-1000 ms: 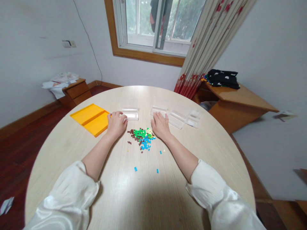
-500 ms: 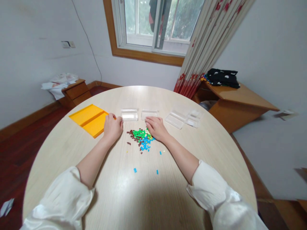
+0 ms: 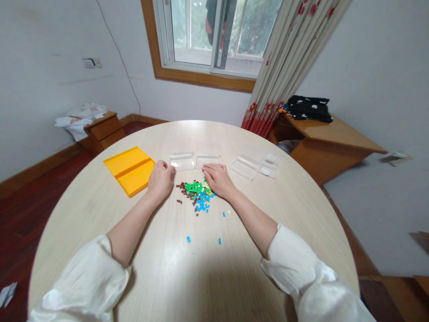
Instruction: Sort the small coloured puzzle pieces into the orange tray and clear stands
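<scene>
On the pale round table lies a yellow two-panel tray. My left hand covers its right corner, fingers curled and closed around that edge. Its fingertips come close to the left clear plastic box. My right hand rests palm down, fingers outstretched, at the near edge of a second clear box. Between the hands is a pile of small bricks in green, brown, blue and yellow. The right fingers lie beside the pile and partly hide its right side.
More clear plastic containers stand to the right on the table. Two blue bricks lie apart toward me. Beyond the table are a small cabinet with papers, a curtain and a wooden desk.
The yellow tray has turned clockwise, its far corner shifting right. My left hand and the left clear box have moved slightly right. The right hand has stayed nearly still.
</scene>
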Demonstrator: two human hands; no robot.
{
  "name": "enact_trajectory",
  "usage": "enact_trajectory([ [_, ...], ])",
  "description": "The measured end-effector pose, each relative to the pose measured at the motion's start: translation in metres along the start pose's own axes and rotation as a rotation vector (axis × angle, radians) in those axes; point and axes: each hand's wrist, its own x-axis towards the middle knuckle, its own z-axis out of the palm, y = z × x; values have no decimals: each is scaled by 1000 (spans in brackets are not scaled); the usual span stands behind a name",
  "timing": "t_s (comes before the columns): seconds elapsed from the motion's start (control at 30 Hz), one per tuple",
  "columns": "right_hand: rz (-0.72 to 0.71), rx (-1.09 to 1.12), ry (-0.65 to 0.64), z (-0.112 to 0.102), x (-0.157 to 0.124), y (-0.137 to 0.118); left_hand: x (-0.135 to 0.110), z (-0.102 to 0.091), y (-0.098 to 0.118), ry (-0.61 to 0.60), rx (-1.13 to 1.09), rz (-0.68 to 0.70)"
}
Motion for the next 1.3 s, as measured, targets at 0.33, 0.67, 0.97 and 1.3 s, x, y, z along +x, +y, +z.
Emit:
enact_trajectory([
  [0.33, -11, 3, 22, -1, 1, -1, 2, 7, 0, 49, -98, 17],
  [0.67, -21, 16, 7, -1, 0, 0, 4, 10, -1, 68, -122, 10],
  [0.97, 169, -55, 193, -12, -8, -7, 4, 11, -1, 85, -81, 34],
  [1.3, 459, -181, 142, -14, -34, -2, 5, 15, -3, 120, -89, 47],
])
